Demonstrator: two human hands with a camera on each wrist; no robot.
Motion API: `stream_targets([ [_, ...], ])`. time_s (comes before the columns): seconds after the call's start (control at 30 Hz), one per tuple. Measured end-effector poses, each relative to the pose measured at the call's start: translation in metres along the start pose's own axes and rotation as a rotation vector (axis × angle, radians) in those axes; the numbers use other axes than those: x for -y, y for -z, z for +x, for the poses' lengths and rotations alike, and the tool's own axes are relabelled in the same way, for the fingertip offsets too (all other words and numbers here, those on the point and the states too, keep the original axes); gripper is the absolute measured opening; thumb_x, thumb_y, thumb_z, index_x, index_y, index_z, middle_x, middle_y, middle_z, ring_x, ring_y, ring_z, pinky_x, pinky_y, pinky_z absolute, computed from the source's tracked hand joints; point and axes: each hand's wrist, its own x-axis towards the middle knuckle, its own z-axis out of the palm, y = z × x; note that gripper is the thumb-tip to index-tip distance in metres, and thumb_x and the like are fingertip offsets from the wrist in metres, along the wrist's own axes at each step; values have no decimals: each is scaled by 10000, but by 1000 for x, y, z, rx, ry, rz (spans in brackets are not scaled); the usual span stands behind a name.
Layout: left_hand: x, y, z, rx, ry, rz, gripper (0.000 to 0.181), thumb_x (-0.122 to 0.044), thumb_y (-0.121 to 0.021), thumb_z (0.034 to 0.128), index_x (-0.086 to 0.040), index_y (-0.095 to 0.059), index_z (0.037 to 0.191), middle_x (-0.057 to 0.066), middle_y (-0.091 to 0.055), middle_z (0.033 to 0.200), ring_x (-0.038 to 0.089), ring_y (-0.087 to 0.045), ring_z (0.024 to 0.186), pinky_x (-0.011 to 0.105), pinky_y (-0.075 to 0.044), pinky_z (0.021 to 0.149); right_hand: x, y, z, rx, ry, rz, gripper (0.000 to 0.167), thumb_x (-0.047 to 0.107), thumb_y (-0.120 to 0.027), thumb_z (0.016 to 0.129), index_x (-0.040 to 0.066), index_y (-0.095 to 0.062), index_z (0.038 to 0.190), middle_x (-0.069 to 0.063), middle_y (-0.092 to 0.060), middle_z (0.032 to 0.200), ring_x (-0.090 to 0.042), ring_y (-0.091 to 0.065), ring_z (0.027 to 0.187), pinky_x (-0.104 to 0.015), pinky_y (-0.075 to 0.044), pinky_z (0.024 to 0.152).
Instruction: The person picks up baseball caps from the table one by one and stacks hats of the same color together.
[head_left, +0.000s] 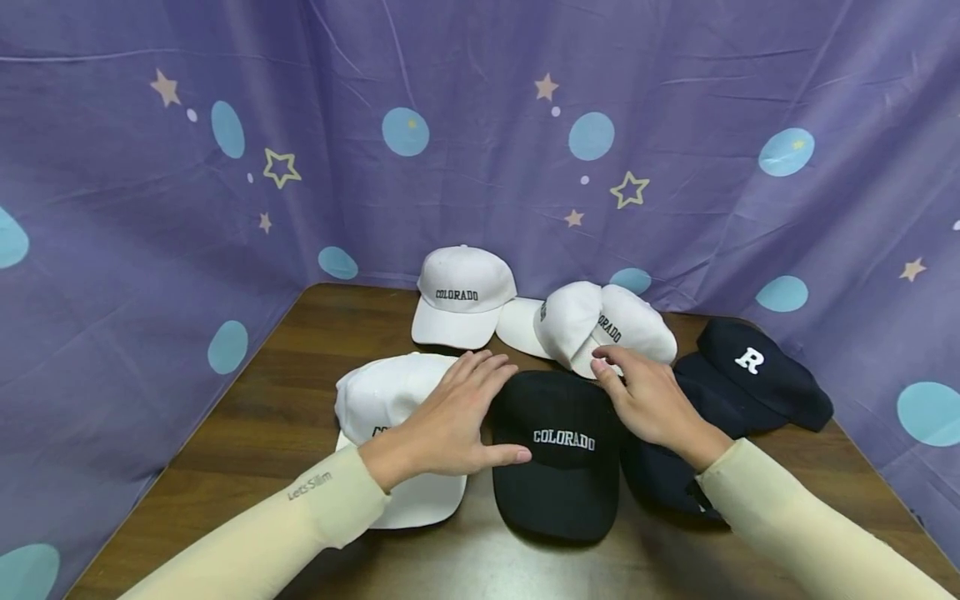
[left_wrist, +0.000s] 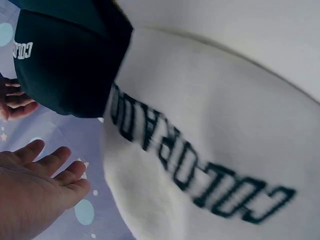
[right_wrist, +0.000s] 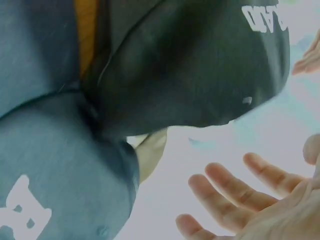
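Note:
A black baseball cap (head_left: 557, 496) with COLORADO in white letters sits at the front middle, its brim toward me. My left hand (head_left: 453, 421) hovers over the gap between it and a white COLORADO cap (head_left: 371, 392), thumb reaching across to the black cap's side. On the other side, my right hand (head_left: 652, 400) is above the black cap's right edge, near the dark caps. Fingers of the left hand (left_wrist: 40, 185) look loosely bent in the left wrist view, with nothing in them. The right hand (right_wrist: 270, 200) has its fingers spread and holds nothing.
Behind stand a white COLORADO cap (head_left: 465, 283) and two overlapping white caps (head_left: 573, 321). To the right lie a navy cap (head_left: 780, 383) with a white R and other dark caps (head_left: 656, 479). A purple curtain (head_left: 480, 192) borders the wooden table (head_left: 270, 383).

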Motion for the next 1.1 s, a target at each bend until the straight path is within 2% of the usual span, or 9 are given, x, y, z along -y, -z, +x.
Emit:
stream_targets([
  [0.17, -7, -4, 5, 12, 4, 23, 1011, -744, -671, 829, -86, -400, 1546, 114, -374, 1601, 313, -247, 1523, 451, -95, 1265, -11, 15, -5, -5, -11, -30, 263, 274, -516, 1089, 119, -691, 1210, -45, -712, 1016, -219, -659, 892, -487, -513, 803],
  [0.33, -12, -6, 8, 14, 0, 46, 1013, -760, -651, 831, -88, -400, 1547, 119, -366, 1605, 325, -254, 1518, 479, -107, 1260, -26, 29, -12, 3, -37, -51, 241, 209, -590, 1057, 81, -693, 1233, -115, -724, 1098, -280, -675, 947, -529, -529, 809],
  [0.53, -15, -7, 12, 13, -7, 48, 1010, -760, -642, 838, -80, -401, 1545, 124, -371, 1598, 335, -256, 1515, 497, -125, 1257, -51, 43, -19, 10, -16, -139, 245, 101, -702, 967, 56, -712, 1208, -151, -731, 1062, -299, -688, 880, -508, -530, 707],
  [0.7, -17, -7, 15, 12, -15, 58, 1006, -771, -629, 840, -90, -400, 1544, 124, -376, 1593, 329, -255, 1514, 500, -129, 1258, -72, 48, -22, 84, -63, -206, 278, 94, -710, 948, 60, -716, 1224, -186, -715, 1149, -392, -679, 1004, -537, -481, 703],
  [0.8, -19, -8, 17, 14, -19, 60, 1007, -776, -624, 840, -91, -400, 1544, 124, -377, 1591, 324, -256, 1512, 475, -100, 1264, -80, 49, -22, 135, -95, -223, 301, 115, -700, 958, 67, -711, 1254, -208, -701, 1195, -436, -652, 1074, -504, -430, 687],
  [0.97, -19, -9, 16, 14, -18, 60, 1013, -774, -634, 833, -87, -405, 1542, 123, -379, 1591, 323, -257, 1512, 444, -60, 1268, -90, 47, -19, 177, -116, -224, 309, 142, -712, 953, 73, -725, 1254, -216, -701, 1215, -442, -651, 1065, -453, -373, 674],
  [1.1, -20, -10, 17, 10, -18, 59, 1013, -773, -638, 831, -87, -409, 1540, 119, -383, 1587, 326, -260, 1510, 449, -68, 1267, -97, 45, -19, 200, -135, -214, 327, 152, -723, 943, 64, -718, 1257, -226, -696, 1223, -476, -639, 1080, -526, -386, 719],
])
